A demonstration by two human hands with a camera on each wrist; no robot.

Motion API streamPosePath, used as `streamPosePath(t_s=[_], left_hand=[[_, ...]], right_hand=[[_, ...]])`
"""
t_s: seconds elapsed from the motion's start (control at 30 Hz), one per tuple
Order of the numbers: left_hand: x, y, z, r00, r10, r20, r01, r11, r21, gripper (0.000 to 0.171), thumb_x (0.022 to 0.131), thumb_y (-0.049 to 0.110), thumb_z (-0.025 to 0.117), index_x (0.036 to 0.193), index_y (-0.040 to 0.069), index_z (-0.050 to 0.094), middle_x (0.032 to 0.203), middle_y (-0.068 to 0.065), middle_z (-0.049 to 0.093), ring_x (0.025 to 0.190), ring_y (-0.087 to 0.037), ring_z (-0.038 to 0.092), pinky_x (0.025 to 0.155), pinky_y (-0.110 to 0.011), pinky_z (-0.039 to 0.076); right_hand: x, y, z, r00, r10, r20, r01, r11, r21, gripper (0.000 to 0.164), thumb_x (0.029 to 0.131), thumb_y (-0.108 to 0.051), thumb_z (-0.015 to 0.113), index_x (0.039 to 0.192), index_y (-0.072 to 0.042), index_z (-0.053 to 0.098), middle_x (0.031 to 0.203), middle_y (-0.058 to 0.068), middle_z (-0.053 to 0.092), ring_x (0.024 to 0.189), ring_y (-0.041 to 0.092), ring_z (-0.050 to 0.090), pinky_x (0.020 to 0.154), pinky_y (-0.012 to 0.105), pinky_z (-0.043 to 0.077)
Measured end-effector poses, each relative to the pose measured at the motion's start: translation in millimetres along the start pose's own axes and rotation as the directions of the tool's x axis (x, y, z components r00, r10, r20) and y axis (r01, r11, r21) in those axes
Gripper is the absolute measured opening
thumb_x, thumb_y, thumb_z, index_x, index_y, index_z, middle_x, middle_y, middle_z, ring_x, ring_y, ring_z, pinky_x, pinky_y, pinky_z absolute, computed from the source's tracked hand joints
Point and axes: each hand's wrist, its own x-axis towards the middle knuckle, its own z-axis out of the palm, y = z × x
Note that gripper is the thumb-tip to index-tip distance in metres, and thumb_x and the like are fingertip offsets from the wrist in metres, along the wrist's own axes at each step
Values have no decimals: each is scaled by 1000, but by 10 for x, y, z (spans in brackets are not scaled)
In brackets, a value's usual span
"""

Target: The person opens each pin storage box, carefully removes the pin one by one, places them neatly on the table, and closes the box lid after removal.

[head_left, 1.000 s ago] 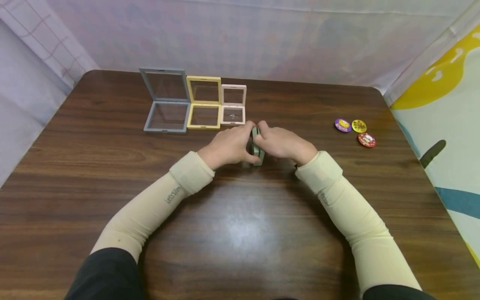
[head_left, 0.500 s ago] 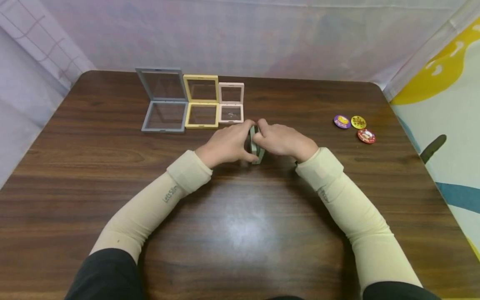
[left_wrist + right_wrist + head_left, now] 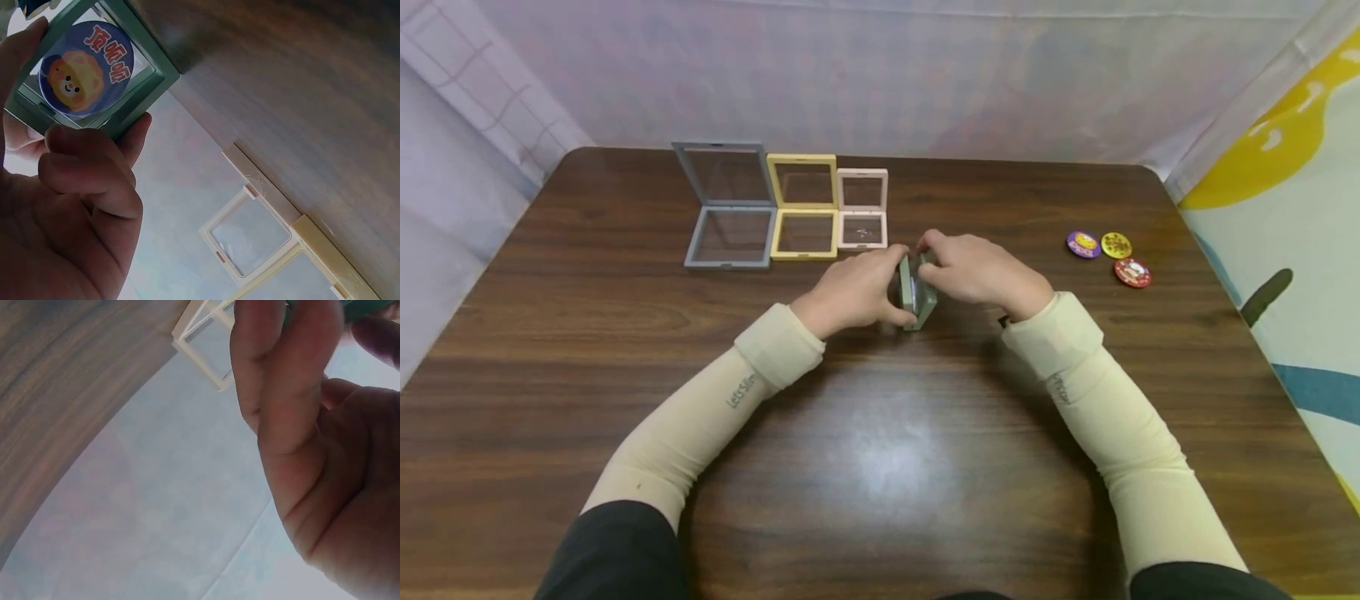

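Note:
A small green display frame (image 3: 164, 59) stands on edge between the hands, its two clear-windowed halves parted in a V. Inside it shows a round blue badge (image 3: 119, 44) with a cartoon lion face and red-and-white characters. My left hand (image 3: 856, 290) grips the left half, thumb at the near edge and fingers at the far one. On the other side my right hand (image 3: 985, 271) pinches the upper edge of the right half with curled thumb and fingers. In the right wrist view only a sliver of green frame (image 3: 370, 307) shows behind the fingers.
Three open display frames stand in a row at the back left: grey-blue (image 3: 730, 265), yellow (image 3: 805, 256) and pale pink (image 3: 862, 247). To the right lie a purple badge (image 3: 1084, 244), a yellow badge (image 3: 1116, 245) and a red badge (image 3: 1132, 272). A curtain (image 3: 925, 83) hangs behind the table (image 3: 880, 517).
The green frame's halves have spread from nearly closed to a clear V. My right hand has shifted slightly right with its half; the left hand keeps its hold.

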Motion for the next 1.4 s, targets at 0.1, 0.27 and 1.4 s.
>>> streamPosePath(t_s=[0.1,0.27,1.4], left_hand=[[0,7,-3,1000,4,2,-4,1000,4,78,70,45,80,129,11,43,109,-2,62,91,-19,61,76,-43,55],[-4,16,-9,1000,-7,4,7,1000,25,82,69,46,80,131,10,42,109,-3,62,90,-20,62,74,-42,55],[-19,26,-23,1000,-11,0,11,998,63,84,69,47,80,132,7,43,96,-1,62,79,-19,60,65,-40,55]], right_hand=[[-6,-2,-17,1000,-14,-10,14,1000,-20,42,96,-36,45,130,-12,48,106,7,66,94,25,61,81,44,49],[-19,3,-31,1000,-5,-31,4,1000,-21,45,95,-39,52,129,-10,47,98,7,65,85,24,61,74,41,49],[-96,90,-146,1000,11,0,-11,999,-39,32,91,-31,62,114,-9,56,95,8,67,80,24,61,68,39,47]])
